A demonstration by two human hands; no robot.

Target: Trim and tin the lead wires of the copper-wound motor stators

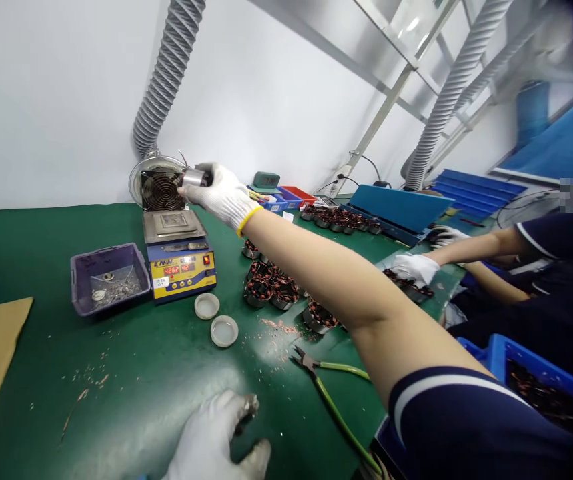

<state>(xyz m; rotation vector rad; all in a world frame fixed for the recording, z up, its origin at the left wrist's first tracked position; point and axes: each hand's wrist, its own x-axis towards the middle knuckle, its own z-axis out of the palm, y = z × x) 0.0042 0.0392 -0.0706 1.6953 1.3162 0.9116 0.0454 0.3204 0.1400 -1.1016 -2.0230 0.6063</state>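
My right hand (221, 195), in a white knit glove with a yellow cuff, reaches far forward. It is closed around a motor stator (194, 177), a bright steel ring with thin wire ends sticking up. The stator hangs above the solder pot (173, 227), a blue and yellow heated unit with lit red digits. In front of the body lies my left hand (211, 440), also gloved, with dark, dirty fingertips. Its thumb and fingers are apart with nothing between them. Green-handled cutters (333, 393) rest on the bench to its right.
Several copper-wound stators (271, 287) stand under my right arm. Two round white dishes (224, 331) sit before the pot, beside a purple tray (111, 280) with metal scraps. A grey extraction hose (171, 67) comes down behind. At right, a co-worker's gloved hand (411, 269) touches stators.
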